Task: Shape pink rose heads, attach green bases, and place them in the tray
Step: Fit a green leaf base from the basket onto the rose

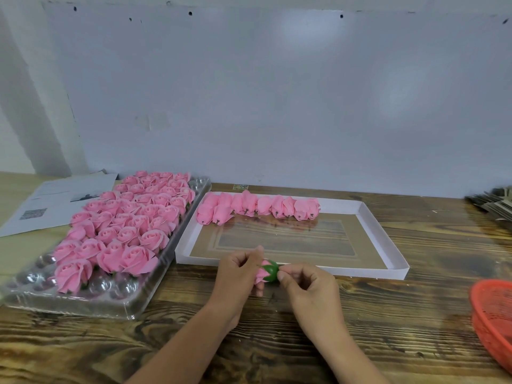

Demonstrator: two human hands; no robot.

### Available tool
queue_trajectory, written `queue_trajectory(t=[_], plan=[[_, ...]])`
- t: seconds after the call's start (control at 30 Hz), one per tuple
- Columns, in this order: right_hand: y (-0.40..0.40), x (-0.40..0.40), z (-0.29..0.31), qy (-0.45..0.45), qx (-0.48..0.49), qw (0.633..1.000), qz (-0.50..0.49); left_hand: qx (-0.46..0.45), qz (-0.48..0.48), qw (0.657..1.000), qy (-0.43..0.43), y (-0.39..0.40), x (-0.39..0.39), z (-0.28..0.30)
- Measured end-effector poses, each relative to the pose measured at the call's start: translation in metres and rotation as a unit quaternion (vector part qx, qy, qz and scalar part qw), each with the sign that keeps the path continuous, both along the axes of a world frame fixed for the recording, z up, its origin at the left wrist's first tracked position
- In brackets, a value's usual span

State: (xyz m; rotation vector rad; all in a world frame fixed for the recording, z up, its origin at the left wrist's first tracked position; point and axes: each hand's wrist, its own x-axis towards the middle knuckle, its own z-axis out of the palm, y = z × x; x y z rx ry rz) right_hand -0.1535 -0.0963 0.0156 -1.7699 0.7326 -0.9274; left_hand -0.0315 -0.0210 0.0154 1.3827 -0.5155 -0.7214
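Centrally, I am holding a pink rose head over the dark, heavily grained wooden bench, just in front of the near wall of the white tray. My left hand is wrapping its curled fingers round the soft folded petals, so that its grip is closing on the rose head. My right hand is pinching the smooth, rounded green base between thumb and forefinger, its grip closing narrowly on the base, which is sitting against the underside of the petals.

The white tray is a shallow rectangular cardboard box with low upright walls and a glossy brown floor. It is carrying a row of closed pink buds lying on their sides along its far wall, with a second short row beginning at the far left corner.

To the left, a clear plastic blister tray with round moulded cups is lying at an angle. It is holding many opened pink roses, packed touching one another, while some near cups are showing bare plastic.

A printed paper sheet is lying beyond that tray. A red mesh basket is showing at the right edge, and a stack of flat grey strips is lying at the far right.
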Motion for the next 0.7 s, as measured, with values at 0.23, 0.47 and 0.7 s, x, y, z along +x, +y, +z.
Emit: queue_trajectory(t=[0.23,0.47,0.7], plan=[[-0.011,-0.005,-0.003,-0.01,0.022,0.999,-0.025,-0.028,-0.104,0.984,0.142,0.001,0.008,0.004],[-0.019,-0.009,-0.002,-0.003,0.024,1.0,0.002,-0.032,-0.121,0.982,0.141,0.003,0.01,0.001],[-0.023,-0.011,-0.002,0.023,0.018,0.999,0.022,-0.023,-0.111,0.985,0.128,0.003,0.008,0.0]])
